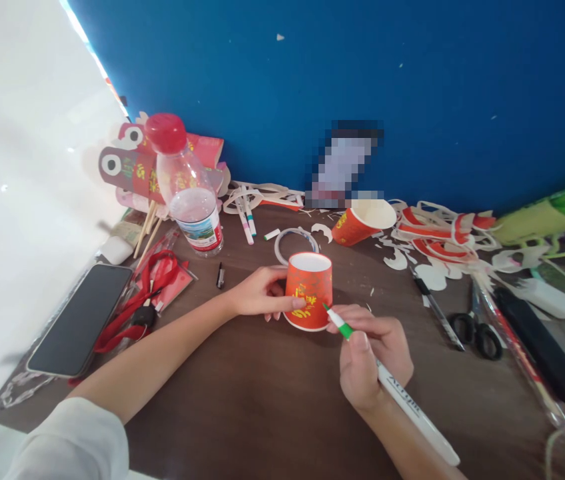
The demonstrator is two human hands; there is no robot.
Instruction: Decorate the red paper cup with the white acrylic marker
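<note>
An orange paper cup with yellow lettering and a white inside stands upright on the dark table. My left hand grips its left side, the thumb lying across the front and the other fingers partly hidden behind. In my right hand is a white acrylic marker with a green collar, pinched between thumb and fingers. Its green tip is at the cup's right front, touching or almost touching it. A clear ring-shaped coil lies just behind the cup.
A bottle with a red cap and a phone are at left, beside a red lanyard. Another paper cup leans at the back, near paper scraps. Scissors and a black pen lie right. A blue panel rises behind.
</note>
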